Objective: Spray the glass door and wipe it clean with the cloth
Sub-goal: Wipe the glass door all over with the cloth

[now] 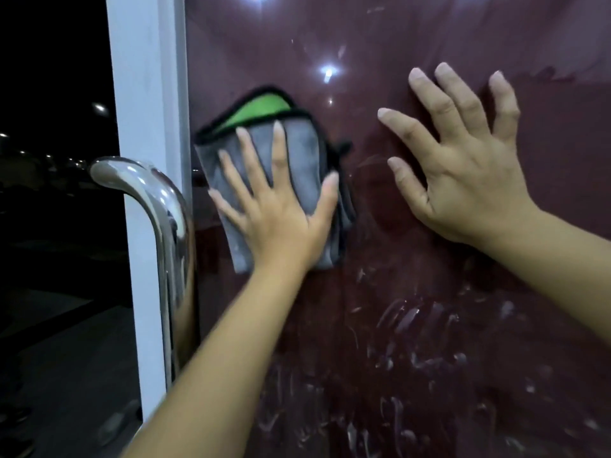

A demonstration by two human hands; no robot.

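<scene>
The glass door (pixel 413 160) lies bare above and between the hands, and across its streaked lower part. Leftward, the folded cloth (pixel 297 153) sits just beside the white door frame (pixel 145 127), where the chrome pull handle (pixel 158 213) juts out. The right hand (pixel 463 180), flat on the glass, blocks the right.

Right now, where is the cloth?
In the head view the cloth is pressed flat against the glass under the left hand, left of centre, just right of the frame and handle.
</scene>
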